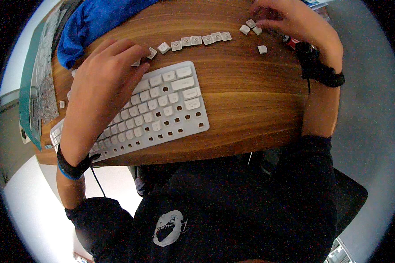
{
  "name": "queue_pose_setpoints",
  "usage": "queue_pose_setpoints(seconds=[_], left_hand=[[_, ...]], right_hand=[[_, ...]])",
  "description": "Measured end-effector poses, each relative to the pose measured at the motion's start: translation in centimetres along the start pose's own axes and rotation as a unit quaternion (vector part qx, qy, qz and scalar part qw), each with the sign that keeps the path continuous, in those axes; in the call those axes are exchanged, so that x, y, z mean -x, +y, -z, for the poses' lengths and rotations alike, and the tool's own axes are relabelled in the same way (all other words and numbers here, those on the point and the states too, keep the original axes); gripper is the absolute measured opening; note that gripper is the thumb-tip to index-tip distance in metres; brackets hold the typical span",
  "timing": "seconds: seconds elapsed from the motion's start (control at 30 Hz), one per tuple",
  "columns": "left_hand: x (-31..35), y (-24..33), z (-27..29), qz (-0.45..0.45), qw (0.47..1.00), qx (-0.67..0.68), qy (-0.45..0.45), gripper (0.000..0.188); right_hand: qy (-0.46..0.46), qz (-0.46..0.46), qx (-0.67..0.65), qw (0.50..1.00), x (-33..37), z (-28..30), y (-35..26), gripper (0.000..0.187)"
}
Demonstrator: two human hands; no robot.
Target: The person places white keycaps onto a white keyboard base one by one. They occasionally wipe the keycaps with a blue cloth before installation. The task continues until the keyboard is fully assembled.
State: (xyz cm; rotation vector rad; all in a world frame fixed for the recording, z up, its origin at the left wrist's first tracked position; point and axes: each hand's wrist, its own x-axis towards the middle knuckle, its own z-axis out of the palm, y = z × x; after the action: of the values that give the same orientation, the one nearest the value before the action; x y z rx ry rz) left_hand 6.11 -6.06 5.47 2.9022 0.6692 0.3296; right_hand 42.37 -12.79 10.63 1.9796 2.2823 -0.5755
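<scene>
While the left hand (103, 72) arches over the upper left part of a white keyboard (171, 127), its bent fingers reach down to the bench (250, 96) just past the keyboard's far edge. A loose white keycap (136, 62) shows at those fingertips; whether they are grasping it or only touching it I cannot tell.

The right hand (287, 16) is well apart, at the far right of the bench, its fingers curled down beside a small cluster of three white keycaps (245, 30). One fingertip appears to meet the cluster, but I cannot tell whether the fingers are clenched on a cap or released.

The keyboard lies slantwise near the front edge of the bench, caps filling much of it and dark square sockets bare toward its near right corner. Beyond it runs a line of loose keycaps (196, 40), several with their undersides up. Another single cap (262, 49) sits nearer than the cluster, and a small one (62, 104) lies off to the left.

A blue cloth (94, 26) is bunched at the far left, and a black wristband (320, 70) circles the right wrist.
</scene>
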Motion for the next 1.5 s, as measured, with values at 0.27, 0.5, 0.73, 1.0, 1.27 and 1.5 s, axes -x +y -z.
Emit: queue_pose_setpoints(seconds=[0.27, 0.5, 0.73, 1.0, 1.27, 1.5], left_hand=[[0.5, -1.2, 1.1, 0.032, 0.998, -0.048, -0.033, 0.025], [1.7, -0.5, 2.7, 0.015, 0.999, -0.017, -0.033, 0.021], [3.0, -1.9, 1.7, 0.013, 0.997, 0.063, -0.035, 0.026], [2.0, -1.7, 0.0, -0.002, 0.901, 0.434, 0.005, 0.033], [0.0, 1.2, -0.5, 0.05, 0.884, 0.464, 0.02, 0.032], [0.4, 1.0, 0.4, 0.074, 0.908, 0.412, -0.006, 0.021]], right_hand=[[0.042, -0.016, 0.047, 0.998, 0.8, -1.7, -2.5, 0.025], [0.042, 0.111, 0.015, 0.993, -3.2, -6.2, 6.7, 0.039], [0.062, 0.018, -0.033, 0.997, -2.8, -6.3, 6.0, 0.038], [0.168, 0.089, -0.022, 0.982, -2.2, -5.9, -4.7, 0.03], [0.21, 0.317, -0.042, 0.924, -1.4, -7.3, -9.9, 0.036], [0.201, 0.317, -0.02, 0.927, -1.1, -7.5, -11.1, 0.036]])
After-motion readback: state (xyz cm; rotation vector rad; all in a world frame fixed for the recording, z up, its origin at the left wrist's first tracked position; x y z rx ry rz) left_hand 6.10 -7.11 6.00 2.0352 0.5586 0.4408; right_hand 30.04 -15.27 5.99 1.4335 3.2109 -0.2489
